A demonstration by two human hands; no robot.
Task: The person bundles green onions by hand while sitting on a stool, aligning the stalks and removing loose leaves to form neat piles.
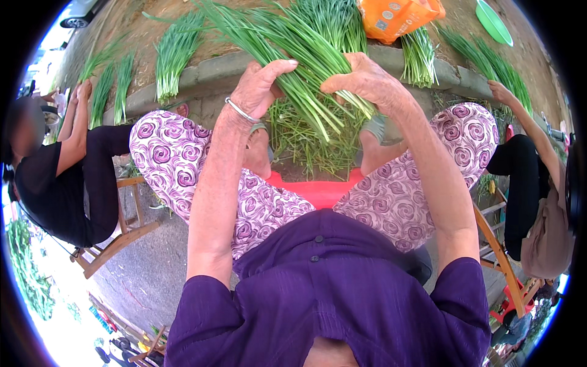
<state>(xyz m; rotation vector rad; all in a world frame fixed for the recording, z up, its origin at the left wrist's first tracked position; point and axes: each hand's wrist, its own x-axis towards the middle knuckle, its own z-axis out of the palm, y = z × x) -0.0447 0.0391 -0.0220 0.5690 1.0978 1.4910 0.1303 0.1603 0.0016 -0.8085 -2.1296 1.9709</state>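
Observation:
My left hand (260,88), with a silver bangle at its wrist, is closed around long green garlic chives (306,101), thumb laid across the top. My right hand (370,82) grips the chives close to their pale cut ends, thumb on the stems. The chives slant from the upper left down to the lower right, leaves pointing away from me, and spread into two loose bunches between my hands. Beneath them lies a heap of loose chive trimmings (306,147) on the ground between my feet. Fingers under the stems are partly hidden.
Several chive bundles (177,55) lie along the stone kerb (220,70). An orange bag (397,18) and a green basin (494,23) are beyond it. A red plastic seat (324,192) shows between my legs. People sit on both sides, near wooden chairs (125,238).

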